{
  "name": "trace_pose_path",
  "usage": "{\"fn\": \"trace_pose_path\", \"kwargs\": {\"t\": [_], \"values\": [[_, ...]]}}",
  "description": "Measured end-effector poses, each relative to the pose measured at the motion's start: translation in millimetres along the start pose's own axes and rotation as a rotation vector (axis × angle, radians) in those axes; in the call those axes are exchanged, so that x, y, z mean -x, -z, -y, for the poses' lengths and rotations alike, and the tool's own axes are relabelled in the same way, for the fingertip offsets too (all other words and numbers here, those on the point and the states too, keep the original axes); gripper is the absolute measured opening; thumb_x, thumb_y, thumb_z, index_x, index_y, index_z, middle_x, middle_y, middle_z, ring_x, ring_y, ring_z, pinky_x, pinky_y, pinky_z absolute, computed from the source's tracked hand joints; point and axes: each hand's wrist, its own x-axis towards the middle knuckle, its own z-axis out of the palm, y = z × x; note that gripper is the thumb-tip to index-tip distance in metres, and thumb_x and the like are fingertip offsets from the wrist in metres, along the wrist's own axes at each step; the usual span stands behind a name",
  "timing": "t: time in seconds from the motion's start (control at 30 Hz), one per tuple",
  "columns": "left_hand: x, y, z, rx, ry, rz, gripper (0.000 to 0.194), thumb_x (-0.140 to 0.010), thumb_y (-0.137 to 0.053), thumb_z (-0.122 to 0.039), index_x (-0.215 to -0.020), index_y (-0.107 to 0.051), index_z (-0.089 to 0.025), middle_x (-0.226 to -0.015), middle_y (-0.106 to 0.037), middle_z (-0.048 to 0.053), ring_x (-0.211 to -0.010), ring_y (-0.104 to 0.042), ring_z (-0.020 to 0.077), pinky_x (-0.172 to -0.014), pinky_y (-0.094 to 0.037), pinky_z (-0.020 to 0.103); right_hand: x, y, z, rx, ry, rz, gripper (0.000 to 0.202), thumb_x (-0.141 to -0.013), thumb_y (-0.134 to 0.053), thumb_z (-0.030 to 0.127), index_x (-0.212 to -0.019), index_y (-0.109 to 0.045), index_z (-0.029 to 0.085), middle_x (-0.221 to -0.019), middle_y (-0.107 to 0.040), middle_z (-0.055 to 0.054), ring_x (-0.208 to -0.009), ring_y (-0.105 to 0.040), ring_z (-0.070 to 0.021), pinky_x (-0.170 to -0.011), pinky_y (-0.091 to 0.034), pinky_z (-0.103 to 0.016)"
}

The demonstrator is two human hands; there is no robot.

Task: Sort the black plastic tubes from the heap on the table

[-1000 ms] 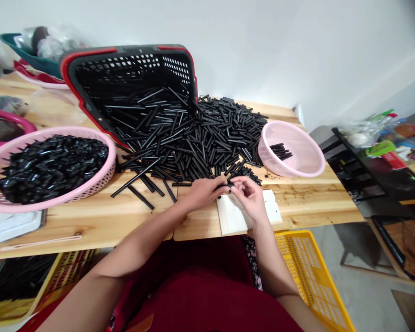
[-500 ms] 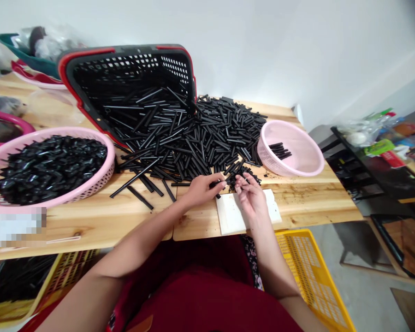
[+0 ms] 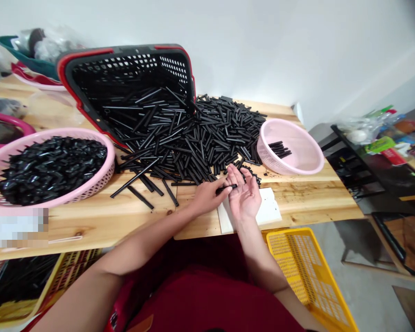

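Pinched in my left hand (image 3: 209,195) is a short black tube (image 3: 225,188), its end against the fingers of my other hand. My right hand (image 3: 245,193) is turned palm up with the fingers spread and slightly curled, above a white board (image 3: 269,210). Behind both hands lies a big heap of cut black tubes (image 3: 207,143), spilling from a black basket with a red rim (image 3: 67,87) tipped on its side. Small black bits partly show behind my right fingers. To the right, a pink basket (image 3: 307,152) holds several black tubes (image 3: 280,149).
A pink oval basket (image 3: 93,184) full of shiny black pieces stands at the left. Below the table edge are a yellow crate (image 3: 307,258) at the right and another crate (image 3: 51,281) with black material at the left. A wall rises behind the table.
My right hand has moved left and opened palm up, from a pinch over the small bits. My left hand has shifted slightly right and down, the tube still in it.
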Motion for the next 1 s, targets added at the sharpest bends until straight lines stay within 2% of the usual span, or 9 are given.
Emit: {"fn": "trace_pose_path", "kwargs": {"t": [0.1, 0.2, 0.27, 0.37, 0.47, 0.63, 0.73, 0.83, 1.0], "values": [[1.0, -0.7, -0.9, -0.015, 0.0, -0.007, 0.044, -0.089, -0.039, -0.052, -0.104, -0.063, -0.018, -0.078, -0.064, 0.001, -0.068, -0.054, 0.0058, -0.068, -0.037, 0.014, 0.6, -0.3, 0.3, -0.024, 0.011, -0.02, 0.029, -0.084, -0.05, 0.033, -0.111, -0.048, 0.021, -0.131, -0.052, -0.008, -0.125, -0.052, -0.0167, -0.108, -0.041, -0.039], [1.0, -0.4, -0.5, -0.019, 0.0, -0.007, 0.044, -0.089, -0.039, -0.053, -0.104, -0.063, -0.019, -0.077, -0.064, 0.001, -0.067, -0.053, 0.0053, -0.067, -0.036, 0.014, -1.9, 4.7, 1.4, -0.03, -0.022, -0.059, 0.035, -0.076, -0.049, 0.019, -0.111, -0.048, 0.021, -0.13, -0.052, -0.006, -0.122, -0.053, -0.0145, -0.107, -0.043, -0.037], [0.4, 0.9, 0.5, -0.02, 0.001, -0.01, 0.045, -0.089, -0.04, -0.053, -0.105, -0.064, -0.019, -0.077, -0.064, 0.001, -0.068, -0.053, 0.0051, -0.068, -0.036, 0.014, -6.7, 13.2, 2.8, -0.02, -0.089, -0.133, 0.037, -0.073, -0.05, 0.016, -0.11, -0.048, 0.02, -0.123, -0.057, -0.006, -0.112, -0.058, -0.0134, -0.099, -0.05, -0.034], [-0.6, 4.1, 2.9, -0.038, 0.015, -0.017, 0.045, -0.089, -0.039, -0.054, -0.103, -0.065, -0.02, -0.078, -0.065, 0.0, -0.067, -0.051, 0.0044, -0.068, -0.035, 0.014, -18.2, 30.5, 8.5, 0.069, -0.254, -0.246, 0.041, -0.068, -0.055, 0.01, -0.107, -0.047, 0.018, -0.101, -0.063, -0.005, -0.087, -0.063, -0.0104, -0.077, -0.057, -0.024], [-1.6, 6.8, 5.6, -0.063, 0.004, -0.013, 0.045, -0.089, -0.039, -0.055, -0.101, -0.065, -0.02, -0.08, -0.065, -0.001, -0.067, -0.051, 0.0037, -0.069, -0.034, 0.014, -30.3, 41.8, 20.3, 0.166, -0.401, -0.194, 0.046, -0.062, -0.053, 0.0, -0.105, -0.048, 0.015, -0.096, -0.064, -0.007, -0.082, -0.064, -0.0111, -0.068, -0.057, -0.02], [-2.5, 6.9, 8.7, -0.075, -0.031, -0.014, 0.042, -0.088, -0.041, -0.054, -0.105, -0.066, -0.024, -0.089, -0.067, -0.002, -0.071, -0.054, 0.0034, -0.071, -0.034, 0.014, -37.4, 33.3, 40.8, 0.303, -0.462, -0.089, 0.043, -0.061, -0.051, -0.007, -0.101, -0.052, 0.009, -0.097, -0.065, -0.014, -0.095, -0.067, -0.0172, -0.076, -0.059, -0.02], [-2.9, 6.3, 9.2, -0.078, -0.041, -0.004, 0.042, -0.088, -0.041, -0.053, -0.106, -0.066, -0.025, -0.091, -0.068, -0.002, -0.07, -0.054, 0.0034, -0.07, -0.034, 0.014, -34.7, 26.3, 44.3, 0.43, -0.493, -0.108, 0.042, -0.064, -0.058, -0.006, -0.103, -0.057, 0.008, -0.095, -0.067, -0.014, -0.087, -0.068, -0.0157, -0.069, -0.058, -0.016], [-3.1, 6.4, 9.1, -0.096, -0.046, -0.005, 0.043, -0.088, -0.041, -0.054, -0.105, -0.067, -0.024, -0.088, -0.068, -0.001, -0.071, -0.056, 0.0042, -0.071, -0.035, 0.015, -31.8, 27.1, 43.7, 0.536, -0.459, -0.096, 0.032, -0.065, -0.071, 0.003, -0.095, -0.063, 0.007, -0.089, -0.068, -0.012, -0.076, -0.068, -0.0125, -0.063, -0.056, -0.014], [-2.8, 6.4, 9.9, -0.163, -0.036, -0.005, 0.044, -0.089, -0.04, -0.056, -0.106, -0.066, -0.025, -0.084, -0.068, -0.001, -0.07, -0.056, 0.0045, -0.071, -0.034, 0.016, -27.9, 33.2, 45.8, 0.729, -0.397, -0.01, 0.039, -0.052, -0.086, 0.026, -0.082, -0.069, 0.005, -0.071, -0.066, -0.011, -0.061, -0.065, -0.0126, -0.058, -0.055, -0.017]]}}
